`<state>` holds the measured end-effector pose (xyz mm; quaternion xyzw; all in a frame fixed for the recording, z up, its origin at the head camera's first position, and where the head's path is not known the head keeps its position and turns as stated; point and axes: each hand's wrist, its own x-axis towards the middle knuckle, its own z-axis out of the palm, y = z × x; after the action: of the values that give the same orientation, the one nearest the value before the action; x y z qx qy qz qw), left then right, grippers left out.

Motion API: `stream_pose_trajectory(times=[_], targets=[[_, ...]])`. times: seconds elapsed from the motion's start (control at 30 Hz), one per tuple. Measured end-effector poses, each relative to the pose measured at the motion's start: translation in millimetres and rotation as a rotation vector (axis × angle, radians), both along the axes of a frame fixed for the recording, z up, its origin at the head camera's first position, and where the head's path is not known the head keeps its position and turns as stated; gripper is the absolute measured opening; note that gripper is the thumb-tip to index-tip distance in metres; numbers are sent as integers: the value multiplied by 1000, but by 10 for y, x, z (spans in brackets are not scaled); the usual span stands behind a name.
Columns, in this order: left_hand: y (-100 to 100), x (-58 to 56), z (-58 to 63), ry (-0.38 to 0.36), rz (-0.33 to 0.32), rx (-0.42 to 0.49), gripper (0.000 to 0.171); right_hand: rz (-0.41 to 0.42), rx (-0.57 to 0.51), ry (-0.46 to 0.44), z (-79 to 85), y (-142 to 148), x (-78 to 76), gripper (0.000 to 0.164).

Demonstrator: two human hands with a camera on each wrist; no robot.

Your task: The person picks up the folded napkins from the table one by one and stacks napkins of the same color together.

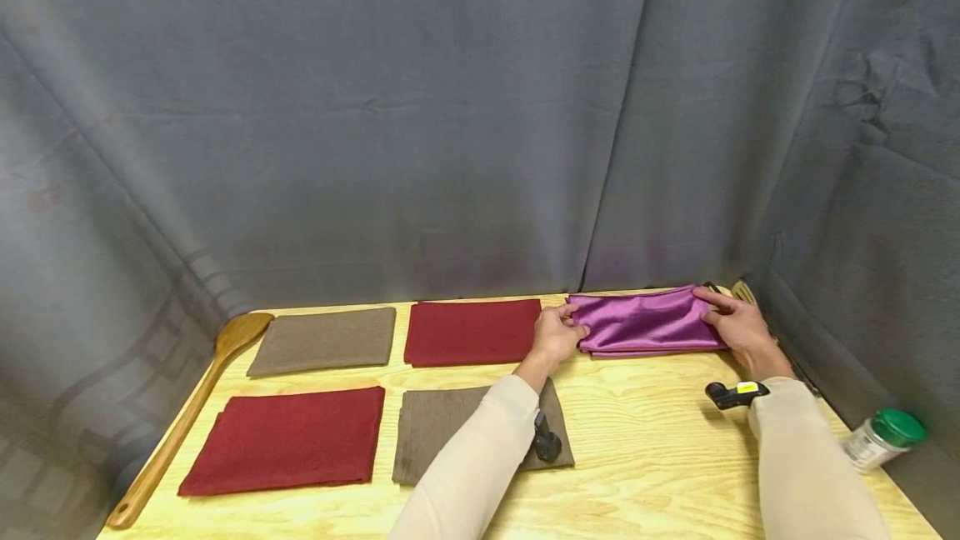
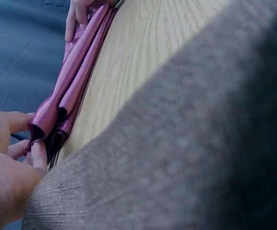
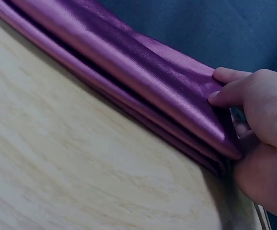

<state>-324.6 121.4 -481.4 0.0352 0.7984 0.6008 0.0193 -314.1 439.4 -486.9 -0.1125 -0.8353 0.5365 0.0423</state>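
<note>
A folded purple satin cloth (image 1: 645,322) lies along the back right of the wooden table. My left hand (image 1: 553,338) pinches its left end; in the left wrist view, thumb and fingers close on the layered edge of the cloth (image 2: 50,112). At the opposite end, my right hand (image 1: 738,330) grips the right edge. The right wrist view shows two fingertips on top of the satin (image 3: 129,62), while the thumb side of the right hand (image 3: 268,110) is at the cloth's front corner. Several loose folds show along the front edge.
Folded red cloths (image 1: 472,332) (image 1: 288,440) and grey-brown cloths (image 1: 326,340) (image 1: 435,423) lie left of the purple one; my left forearm covers part of the nearer grey-brown one. A long wooden spoon (image 1: 180,423) borders the left edge. A green-capped jar (image 1: 873,444) stands right. Grey curtains (image 1: 420,123) surround the table.
</note>
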Motion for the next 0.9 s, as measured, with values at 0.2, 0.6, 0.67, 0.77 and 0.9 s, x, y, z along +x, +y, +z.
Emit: stream_pose_trajectory(times=[0.2, 0.6, 0.67, 0.77, 0.9], targets=[[-6, 29, 19, 50, -27, -101, 46, -9, 54, -44, -7, -14, 9, 50], [-3, 45, 37, 60, -29, -143, 46, -15, 178, 43, 21, -59, 11, 47], [3, 60, 55, 71, -36, -159, 46, 1, 251, 75, 61, -59, 38, 43], [-12, 73, 94, 100, -50, -176, 46, 40, 357, 104, 140, -70, 51, 40], [-72, 60, 155, 144, -91, -168, 45, 91, 424, 134, 253, -92, 65, 39]])
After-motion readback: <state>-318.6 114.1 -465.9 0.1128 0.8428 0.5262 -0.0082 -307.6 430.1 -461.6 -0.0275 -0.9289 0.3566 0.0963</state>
